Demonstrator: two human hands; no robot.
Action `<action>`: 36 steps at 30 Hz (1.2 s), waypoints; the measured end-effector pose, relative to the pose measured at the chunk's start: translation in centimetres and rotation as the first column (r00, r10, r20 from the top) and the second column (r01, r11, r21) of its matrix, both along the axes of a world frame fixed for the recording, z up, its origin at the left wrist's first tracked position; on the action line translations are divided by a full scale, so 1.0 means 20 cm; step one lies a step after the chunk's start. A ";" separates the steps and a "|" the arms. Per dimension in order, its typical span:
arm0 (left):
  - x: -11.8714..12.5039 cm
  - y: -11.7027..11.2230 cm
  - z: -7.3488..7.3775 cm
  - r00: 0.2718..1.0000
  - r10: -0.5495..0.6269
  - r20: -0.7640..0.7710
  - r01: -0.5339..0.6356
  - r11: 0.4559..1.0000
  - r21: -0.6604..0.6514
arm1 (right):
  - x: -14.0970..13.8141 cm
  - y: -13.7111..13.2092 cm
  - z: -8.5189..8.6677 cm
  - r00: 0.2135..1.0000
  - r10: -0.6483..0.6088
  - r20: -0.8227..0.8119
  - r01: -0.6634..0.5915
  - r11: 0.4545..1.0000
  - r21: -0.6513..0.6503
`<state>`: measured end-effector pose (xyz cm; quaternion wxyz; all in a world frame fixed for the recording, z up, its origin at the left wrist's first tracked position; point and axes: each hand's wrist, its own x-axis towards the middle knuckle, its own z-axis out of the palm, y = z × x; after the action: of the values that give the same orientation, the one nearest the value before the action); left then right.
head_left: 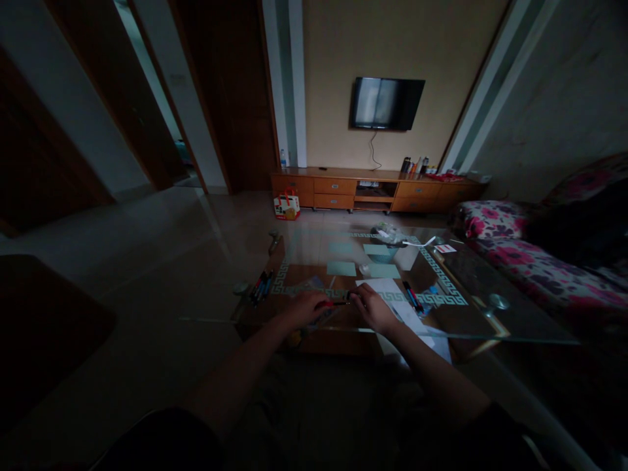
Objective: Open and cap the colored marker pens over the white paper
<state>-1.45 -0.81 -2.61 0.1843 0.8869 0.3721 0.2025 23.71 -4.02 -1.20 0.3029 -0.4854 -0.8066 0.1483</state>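
A dim living room is seen from above a glass table (490,320). Both forearms are stretched forward over its near edge.

A red pen (336,303) is held level between the two hands, just above the glass near the front edge of the table. The left hand (304,309) is curled, knuckles up, and closed around the pen's left end. The right hand (375,309) is closed on the pen's right end, with its fingertips pinched together there. Whether the cap is on cannot be told in the low light.

A white paper (380,286) is laid flat on the glass just beyond the right hand, and partly under it. Right markers (413,297) are laid just beside the paper's right edge. Left markers (260,286) are grouped at the table's left edge, near the left hand. Three pale green notes (341,268) are spread farther back on the glass, well apart from the hands.

A flowered sofa (515,255) is set along the right side. A wooden cabinet (373,190) is placed against the far wall, with a TV (386,103) mounted above it. A small bag (287,205) is stood on the floor by the cabinet's left end.
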 end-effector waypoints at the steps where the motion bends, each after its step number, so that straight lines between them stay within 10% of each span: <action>1: 0.01 0.00 0.00 1.000 -0.013 0.003 0.013 1.000 -0.011 | -0.01 -0.01 0.01 1.000 0.019 0.021 -0.019 1.000 -0.011; 36: 0.03 -0.01 -0.01 0.989 -0.146 0.032 0.149 0.985 -0.091 | -0.03 0.00 -0.02 0.957 0.162 0.239 -0.134 0.982 -0.133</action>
<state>-0.76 -0.93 -2.88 0.2446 0.8998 0.3121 0.1818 23.01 -4.02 -1.51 0.1588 -0.4550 -0.8625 0.1547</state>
